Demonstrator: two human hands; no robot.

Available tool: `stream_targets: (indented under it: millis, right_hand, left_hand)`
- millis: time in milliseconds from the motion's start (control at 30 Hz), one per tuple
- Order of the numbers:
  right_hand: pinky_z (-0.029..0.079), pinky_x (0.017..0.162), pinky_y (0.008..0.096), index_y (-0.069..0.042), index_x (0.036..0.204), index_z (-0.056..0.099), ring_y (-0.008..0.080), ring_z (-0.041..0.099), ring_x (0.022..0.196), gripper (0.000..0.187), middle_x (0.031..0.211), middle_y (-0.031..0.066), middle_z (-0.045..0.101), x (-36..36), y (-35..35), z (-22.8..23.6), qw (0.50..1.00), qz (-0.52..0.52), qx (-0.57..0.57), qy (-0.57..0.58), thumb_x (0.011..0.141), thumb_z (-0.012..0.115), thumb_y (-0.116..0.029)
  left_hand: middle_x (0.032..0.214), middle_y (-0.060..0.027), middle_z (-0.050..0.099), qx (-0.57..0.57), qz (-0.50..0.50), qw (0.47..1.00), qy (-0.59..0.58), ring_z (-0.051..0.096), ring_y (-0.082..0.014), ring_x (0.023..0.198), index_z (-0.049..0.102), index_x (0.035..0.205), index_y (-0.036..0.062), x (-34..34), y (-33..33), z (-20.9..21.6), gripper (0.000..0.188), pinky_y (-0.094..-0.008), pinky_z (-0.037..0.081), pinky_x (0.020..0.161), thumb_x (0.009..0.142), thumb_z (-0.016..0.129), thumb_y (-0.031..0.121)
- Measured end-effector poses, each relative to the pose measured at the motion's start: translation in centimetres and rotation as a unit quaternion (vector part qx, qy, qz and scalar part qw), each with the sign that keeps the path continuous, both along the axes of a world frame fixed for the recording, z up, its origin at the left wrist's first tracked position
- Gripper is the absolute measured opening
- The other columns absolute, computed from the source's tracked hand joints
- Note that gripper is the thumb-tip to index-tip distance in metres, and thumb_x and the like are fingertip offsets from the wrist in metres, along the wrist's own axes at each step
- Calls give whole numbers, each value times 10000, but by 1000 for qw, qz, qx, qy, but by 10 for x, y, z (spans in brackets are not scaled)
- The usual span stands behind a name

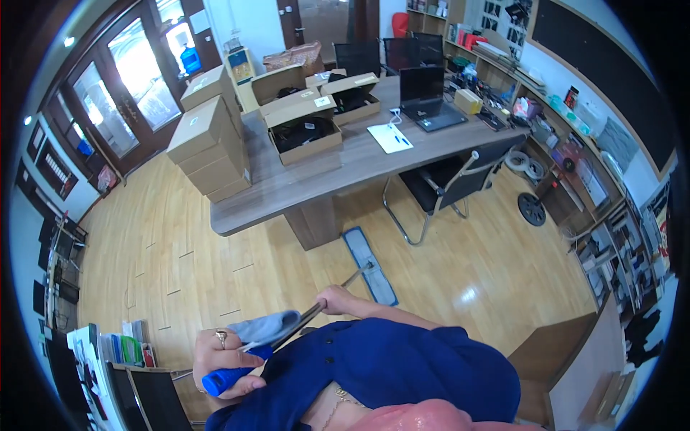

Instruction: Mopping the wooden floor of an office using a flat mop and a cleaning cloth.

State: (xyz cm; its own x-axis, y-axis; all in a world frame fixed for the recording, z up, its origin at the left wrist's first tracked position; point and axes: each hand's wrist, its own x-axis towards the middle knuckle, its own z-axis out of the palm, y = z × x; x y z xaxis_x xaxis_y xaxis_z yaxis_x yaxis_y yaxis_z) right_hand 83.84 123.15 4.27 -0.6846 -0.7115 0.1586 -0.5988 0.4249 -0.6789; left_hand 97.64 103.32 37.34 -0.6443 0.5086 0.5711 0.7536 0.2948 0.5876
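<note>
Left hand (224, 359)'s wrapped round the blue grip (218, 382), right hand (334, 299)'s clamped on the pole (354, 277), so I'd glide that mop head (373, 274) flat and slow.

Blue grip (217, 383), blue-edged, seemingly grey mop head (364, 256)

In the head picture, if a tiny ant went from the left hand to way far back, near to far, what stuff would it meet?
Left hand → right hand → mop pad → paper → laptop → brown door.
</note>
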Motion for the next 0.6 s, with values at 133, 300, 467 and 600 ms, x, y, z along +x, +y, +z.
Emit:
stream_targets:
  millis: [133,300,467,600]
  right_hand:
    - [454,556,424,-100,628,617,328,598,638,74,633,125,601,25,47,20,999,-27,3,-43,634,631,-172]
    - [472,591,392,-100,692,656,310,621,664,208,676,113,632,47,116,2,988,-41,42,-144,664,666,-306]
    - [432,564,406,-45,675,610,310,580,594,337,633,170,575,95,210,-13,962,-218,42,-158,689,671,-376]
    - [387,526,396,-18,650,568,283,514,529,365,582,169,538,137,255,10,949,-277,25,-148,678,682,-364]
  left_hand:
    - [474,-56,440,12,-99,995,16,418,-194,382,670,637,15,-17,12,-1,434,-322,270,392,597,767,437]
    - [619,-145,585,120,-156,979,-50,554,-276,536,670,668,10,-30,52,-16,250,-359,390,481,581,766,224]
    - [644,-111,595,88,-293,944,-121,548,-247,589,643,688,13,-61,117,-31,192,-351,385,538,712,738,179]
    - [651,-111,587,77,-379,912,-138,538,-261,588,637,687,10,-66,169,-44,224,-358,374,534,737,723,211]
